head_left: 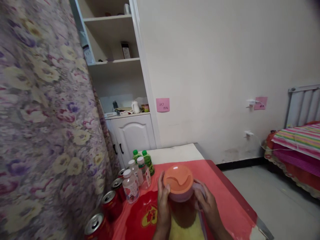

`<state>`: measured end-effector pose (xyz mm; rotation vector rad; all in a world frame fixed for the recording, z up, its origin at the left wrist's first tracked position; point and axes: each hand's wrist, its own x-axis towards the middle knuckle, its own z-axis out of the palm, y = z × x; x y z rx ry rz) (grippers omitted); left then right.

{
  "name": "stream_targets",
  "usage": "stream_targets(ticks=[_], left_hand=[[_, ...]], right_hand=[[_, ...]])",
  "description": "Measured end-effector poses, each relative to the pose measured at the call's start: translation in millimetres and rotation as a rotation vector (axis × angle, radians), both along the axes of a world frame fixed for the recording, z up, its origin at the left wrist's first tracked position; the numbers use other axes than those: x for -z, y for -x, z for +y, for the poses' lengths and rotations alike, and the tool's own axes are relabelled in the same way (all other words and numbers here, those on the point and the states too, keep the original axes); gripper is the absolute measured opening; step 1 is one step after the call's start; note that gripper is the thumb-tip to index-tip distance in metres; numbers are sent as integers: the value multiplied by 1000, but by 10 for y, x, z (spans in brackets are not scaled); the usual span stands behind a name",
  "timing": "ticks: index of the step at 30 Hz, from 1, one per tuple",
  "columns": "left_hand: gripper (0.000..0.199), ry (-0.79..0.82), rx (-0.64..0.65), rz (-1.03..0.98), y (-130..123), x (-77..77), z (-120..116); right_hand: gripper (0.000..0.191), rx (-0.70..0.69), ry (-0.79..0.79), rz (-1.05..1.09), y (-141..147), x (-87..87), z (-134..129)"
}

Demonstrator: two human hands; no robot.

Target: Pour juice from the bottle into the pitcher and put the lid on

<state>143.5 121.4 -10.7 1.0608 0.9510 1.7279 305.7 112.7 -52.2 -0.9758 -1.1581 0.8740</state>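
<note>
A clear pitcher point(183, 213) with brownish contents and an orange lid point(178, 180) is held between both hands. My left hand point(163, 211) wraps its left side, thumb near the lid's edge. Closed on the handle at the right is my right hand point(206, 203). Beneath the pitcher lies something pale yellow point(187, 231) in a clear-edged container or sheet; its exact form is unclear. To the left is a red scalloped tray point(136, 216) with a yellow emblem.
Red cans point(112, 205), clear bottles with white caps point(130, 188) and green bottles point(148, 161) line the left side of the red-covered table point(225, 196). A floral curtain point(50, 116) hangs left, a shelf cabinet point(135, 133) stands behind, and a bed point(297, 143) is at the right.
</note>
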Motion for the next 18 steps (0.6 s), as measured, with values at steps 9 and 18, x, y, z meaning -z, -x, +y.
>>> stream_targets(ticks=[9, 18], left_hand=[[65, 3, 44, -73, -35, -61, -79], [66, -5, 37, -62, -34, -56, -74]], right_hand=[[51, -18, 18, 11, -1, 10, -21], [51, 7, 23, -8, -6, -1, -38]])
